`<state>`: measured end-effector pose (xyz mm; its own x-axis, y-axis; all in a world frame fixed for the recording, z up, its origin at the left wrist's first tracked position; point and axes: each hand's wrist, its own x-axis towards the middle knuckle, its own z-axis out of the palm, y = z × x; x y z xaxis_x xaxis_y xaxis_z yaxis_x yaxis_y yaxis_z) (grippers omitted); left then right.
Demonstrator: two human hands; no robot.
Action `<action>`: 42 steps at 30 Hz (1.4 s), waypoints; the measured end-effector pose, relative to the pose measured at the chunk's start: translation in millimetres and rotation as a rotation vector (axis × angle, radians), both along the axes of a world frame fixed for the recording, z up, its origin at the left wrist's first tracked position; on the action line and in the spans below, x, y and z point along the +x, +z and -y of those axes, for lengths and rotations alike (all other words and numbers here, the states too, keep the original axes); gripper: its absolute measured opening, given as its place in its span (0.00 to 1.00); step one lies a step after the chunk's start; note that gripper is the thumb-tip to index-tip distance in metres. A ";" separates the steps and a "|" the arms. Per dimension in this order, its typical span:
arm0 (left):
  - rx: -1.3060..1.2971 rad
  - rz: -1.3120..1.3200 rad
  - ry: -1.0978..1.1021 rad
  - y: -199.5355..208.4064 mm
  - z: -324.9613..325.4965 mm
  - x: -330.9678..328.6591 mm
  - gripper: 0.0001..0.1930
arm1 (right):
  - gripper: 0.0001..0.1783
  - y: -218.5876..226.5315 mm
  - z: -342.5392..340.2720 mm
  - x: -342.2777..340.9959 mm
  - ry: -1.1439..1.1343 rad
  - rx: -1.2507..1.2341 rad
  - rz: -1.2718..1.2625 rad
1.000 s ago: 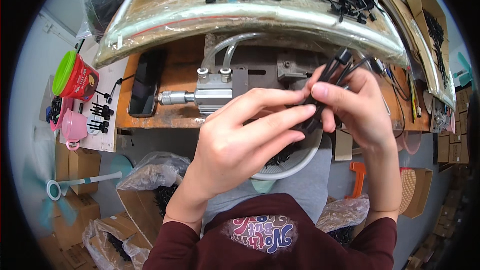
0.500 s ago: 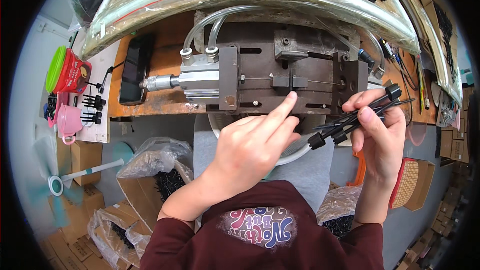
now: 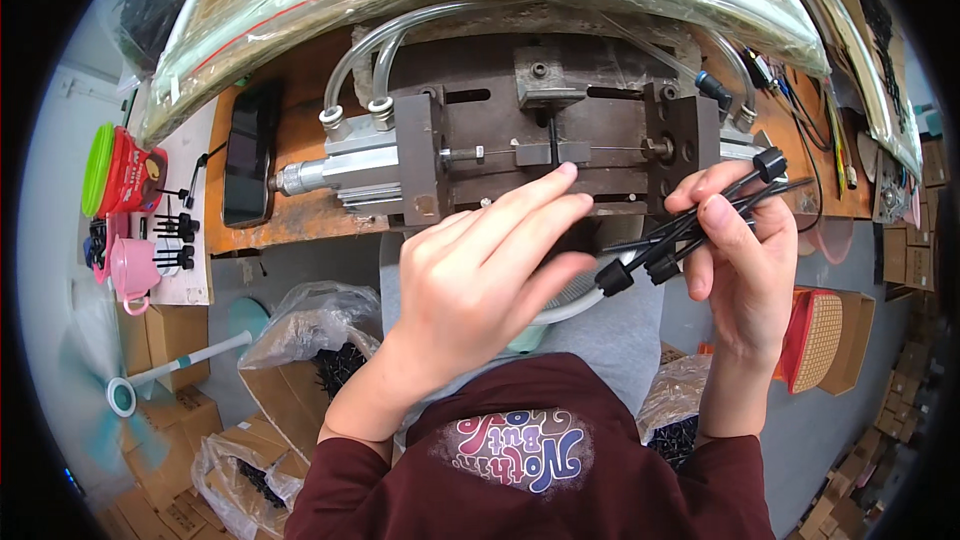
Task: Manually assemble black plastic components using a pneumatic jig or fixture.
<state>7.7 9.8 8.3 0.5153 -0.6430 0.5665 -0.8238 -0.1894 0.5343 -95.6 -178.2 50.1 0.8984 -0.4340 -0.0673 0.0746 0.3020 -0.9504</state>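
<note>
My left hand (image 3: 470,275) is open in front of a dark metal fixture (image 3: 490,120), fingers stretched out and thumb apart. Its index fingertip is at the near end of a thin black rod (image 3: 554,140), which stands across a small grey block (image 3: 580,153). Whether they touch, I cannot tell. From both sides, thin metal pins point in at this block, the left one carried on a piston rod (image 3: 462,154). My right hand (image 3: 745,260) is closed round a bundle of several black rods with ribbed knobs (image 3: 690,230), held right of the fixture.
A silver air cylinder (image 3: 370,165) with clear hoses stands at the left, near a phone (image 3: 252,155). Further left are a pink cup (image 3: 135,265) and black knobbed parts (image 3: 178,230). A plastic-covered shelf (image 3: 480,10) runs behind. Below sit lined boxes (image 3: 290,380) and a fan (image 3: 120,397).
Both piston rods have come out toward the middle block. My left fingers have spread and straightened beside the rod. The right hand keeps its bundle, and the whole view has shifted slightly.
</note>
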 end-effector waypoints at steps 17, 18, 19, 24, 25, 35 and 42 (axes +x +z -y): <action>-0.087 -0.155 -0.033 24.6 -23.0 -14.7 0.19 | 0.09 -5.8 0.9 -9.3 -0.168 -0.190 0.126; -0.109 -0.133 0.005 15.6 -19.4 -12.8 0.19 | 0.09 -5.8 -1.8 -8.6 -0.179 -0.238 0.127; -0.131 -0.111 0.042 5.4 -15.0 -11.6 0.18 | 0.09 -5.6 -5.8 -7.1 -0.192 -0.287 0.127; 0.108 0.092 0.074 -7.9 -2.2 -9.8 0.14 | 0.10 -11.7 -12.6 -7.0 -0.254 -0.566 0.196; 0.162 0.153 0.085 -7.4 -0.5 -9.8 0.13 | 0.10 -11.4 -13.8 -7.6 -0.270 -0.652 0.195; 0.216 0.152 0.101 -2.1 3.3 -4.3 0.15 | 0.16 -17.0 -29.0 -9.8 -0.378 -1.636 0.197; -0.238 -0.290 -0.289 22.6 -6.5 -17.8 0.21 | 0.20 -29.9 -26.9 3.1 -0.236 -1.760 0.410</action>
